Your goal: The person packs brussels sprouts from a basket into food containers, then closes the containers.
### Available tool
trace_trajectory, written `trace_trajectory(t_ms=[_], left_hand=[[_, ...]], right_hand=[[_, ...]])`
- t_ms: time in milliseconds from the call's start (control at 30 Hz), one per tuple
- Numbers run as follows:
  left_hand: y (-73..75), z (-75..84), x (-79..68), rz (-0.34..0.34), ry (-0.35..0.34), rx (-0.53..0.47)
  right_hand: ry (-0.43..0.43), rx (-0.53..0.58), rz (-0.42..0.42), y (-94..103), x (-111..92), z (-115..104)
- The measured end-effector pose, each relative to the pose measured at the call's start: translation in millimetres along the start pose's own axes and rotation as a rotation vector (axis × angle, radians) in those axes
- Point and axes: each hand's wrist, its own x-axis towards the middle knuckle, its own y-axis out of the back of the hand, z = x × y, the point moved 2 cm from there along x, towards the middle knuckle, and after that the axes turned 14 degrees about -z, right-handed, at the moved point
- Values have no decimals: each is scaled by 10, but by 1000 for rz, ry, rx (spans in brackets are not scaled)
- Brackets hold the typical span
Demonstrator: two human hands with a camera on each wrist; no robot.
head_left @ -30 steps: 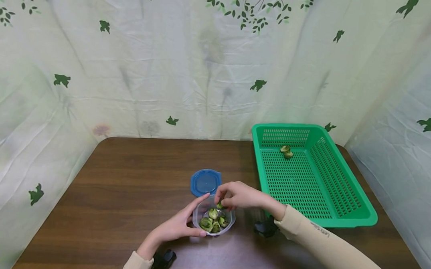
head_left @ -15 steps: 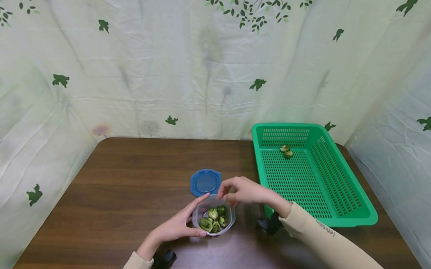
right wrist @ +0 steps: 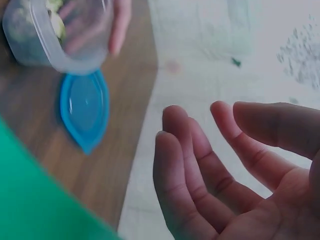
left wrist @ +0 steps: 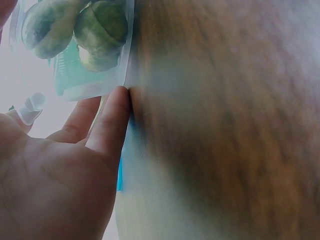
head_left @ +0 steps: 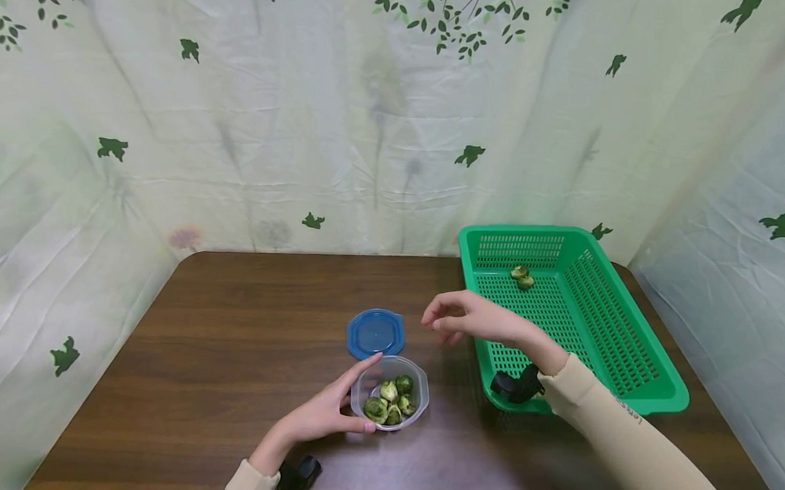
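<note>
A clear plastic container [head_left: 397,365] sits on the table with several Brussels sprouts [head_left: 389,389] inside. My left hand [head_left: 322,410] holds it at its left side, thumb at the front and index finger at the back rim. In the left wrist view, fingertips touch the container's wall below the sprouts [left wrist: 101,27]. My right hand [head_left: 478,318] is raised between the container and the green basket, its fingers loosely bent with nothing between them, as the right wrist view also shows. Just behind the container lies a blue lid [head_left: 375,333].
The green perforated basket [head_left: 572,340] stands at the table's right, with a few Brussels sprouts [head_left: 525,282] near its back left; the right forearm crosses its front corner. Behind the brown table [head_left: 251,319] hangs a leaf-printed curtain [head_left: 344,140].
My right hand let go of a Brussels sprout in the container, then lifted away to the right and back toward the basket. The left hand stayed on the container.
</note>
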Motion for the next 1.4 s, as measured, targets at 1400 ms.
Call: trace_trajectory(t_ms=[1400], left_hand=[[4,-6,-5,1,-13,1]], right_hand=[[-186,257,396,1156,-555,1089]])
